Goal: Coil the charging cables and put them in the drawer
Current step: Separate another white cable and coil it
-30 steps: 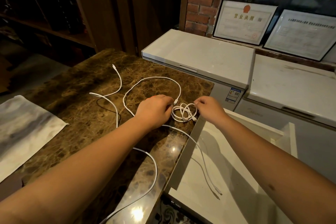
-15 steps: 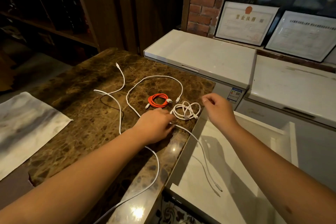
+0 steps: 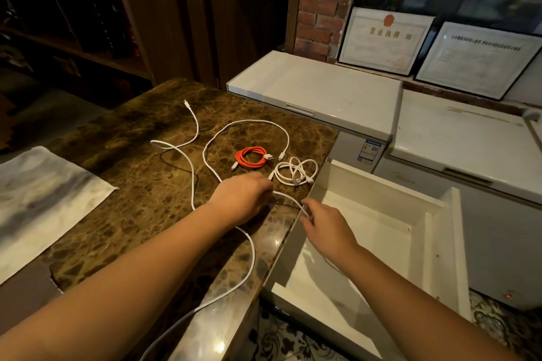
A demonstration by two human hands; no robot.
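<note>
One camera on my head looks forward and down, close over my hands point(image 3: 281, 208), taking in the tabletop point(image 3: 123, 184) left and the open drawer point(image 3: 440, 231) right.

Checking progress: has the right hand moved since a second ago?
Yes. The right hand drew back from the small white coiled cable toward the open white drawer.

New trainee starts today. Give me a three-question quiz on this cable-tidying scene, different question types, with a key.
1. True or false: the orange coiled cable already lies inside the drawer.
2. Multiple choice: the small white coil lies A) on the marble counter, B) in the drawer, C) on the chest freezer.
3. Fill in: both the left hand and the right hand are on the long ____ cable.

Key: 1 false; 2 A; 3 white.
</note>
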